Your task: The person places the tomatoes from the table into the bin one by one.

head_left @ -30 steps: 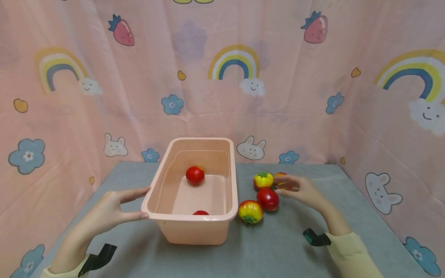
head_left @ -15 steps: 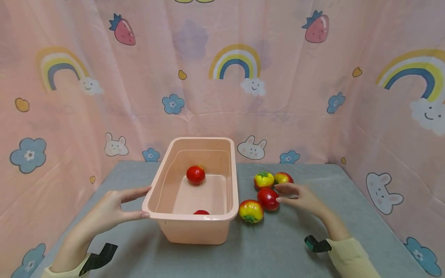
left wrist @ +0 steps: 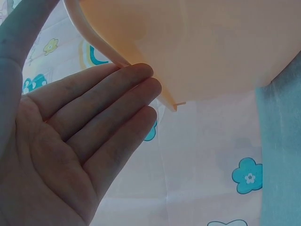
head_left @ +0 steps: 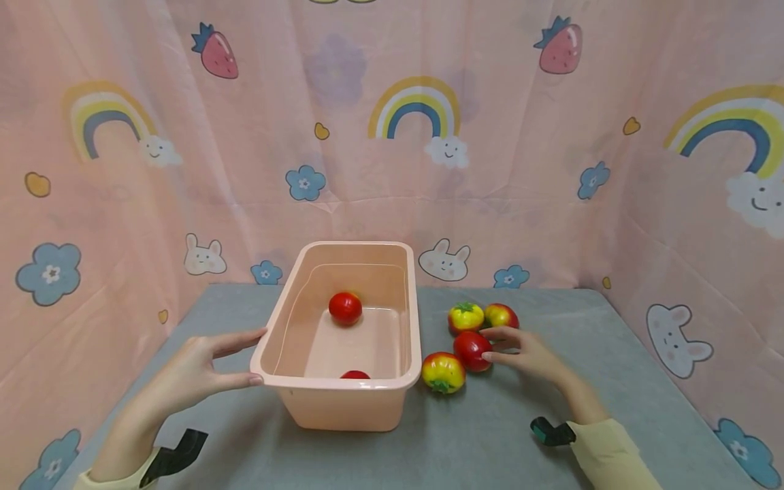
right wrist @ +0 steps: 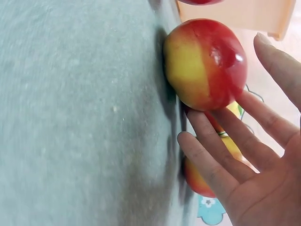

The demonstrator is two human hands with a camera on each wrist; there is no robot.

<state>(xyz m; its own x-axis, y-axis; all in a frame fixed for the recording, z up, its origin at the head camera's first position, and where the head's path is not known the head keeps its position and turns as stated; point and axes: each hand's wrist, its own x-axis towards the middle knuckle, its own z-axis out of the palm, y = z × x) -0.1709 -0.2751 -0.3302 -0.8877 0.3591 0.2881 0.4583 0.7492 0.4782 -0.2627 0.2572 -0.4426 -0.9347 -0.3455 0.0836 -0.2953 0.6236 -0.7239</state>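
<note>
My left hand [head_left: 190, 371] is at the left side of a pink plastic bin [head_left: 343, 408], its thumb and straight fingers touching the rim; the left wrist view shows these fingers [left wrist: 108, 99] flat against the rim. My right hand [head_left: 529, 354] reaches around the right side of a glossy red round fruit [head_left: 470, 351] on the table. In the right wrist view that fruit [right wrist: 207, 66] shows a yellow patch, and the fingers are extended beside and behind it, the thumb apart from it. Inside the bin lie a red fruit [head_left: 346, 308] and another [head_left: 355, 375], mostly hidden by the near wall.
Around the red fruit lie red-and-yellow fruits with green leafy tops: one in front [head_left: 443, 373], one behind [head_left: 465, 318], and a similar fruit [head_left: 501, 316] at the back right. A grey cloth [head_left: 490, 435] covers the table. A pink patterned curtain [head_left: 263, 150] encloses it.
My right hand has moved from the back-right fruit toward me and left, to the red fruit. My left hand and the bin have stayed in place.
</note>
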